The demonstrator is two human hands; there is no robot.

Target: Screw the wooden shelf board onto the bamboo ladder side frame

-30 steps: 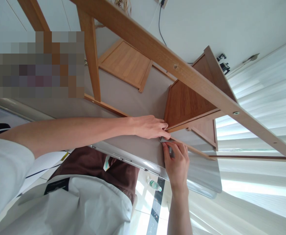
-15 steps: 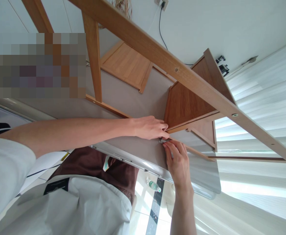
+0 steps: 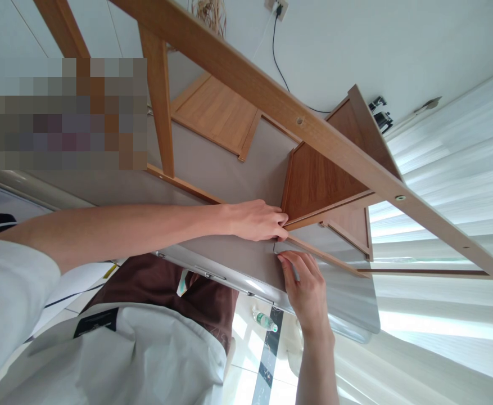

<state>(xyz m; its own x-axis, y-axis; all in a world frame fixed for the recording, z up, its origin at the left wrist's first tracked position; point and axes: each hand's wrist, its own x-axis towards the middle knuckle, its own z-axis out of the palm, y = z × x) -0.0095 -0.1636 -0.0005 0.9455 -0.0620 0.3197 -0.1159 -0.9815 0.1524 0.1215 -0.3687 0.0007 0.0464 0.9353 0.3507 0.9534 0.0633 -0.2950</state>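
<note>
White wall and pleated pale curtains fill the view from twelve to four o'clock, with a black cable dropping from a wall socket near twelve. A wooden frame (image 3: pixel 246 84) of smooth, warm-toned rails runs diagonally across, its long rail dotted with round fastener holes, and a boxy wooden compartment (image 3: pixel 322 174) sits at about two o'clock of the hands. Beneath lies a matte grey panel (image 3: pixel 229 169) with a rounded, glossy edge. The left hand (image 3: pixel 258 220) presses down, fingers together, at the corner where compartment meets panel, seemingly steadying the joint. Just below it, at six o'clock, the right hand (image 3: pixel 307 281) pinches a small bent metal key (image 3: pixel 276 247), thin and L-shaped, its tip set at that same corner. The step in hand looks like tightening a fastener; a further turn would call for keeping the key seated squarely while the other hand holds firm. A plastic bottle (image 3: pixel 265 319) lies on the tiled floor.
</note>
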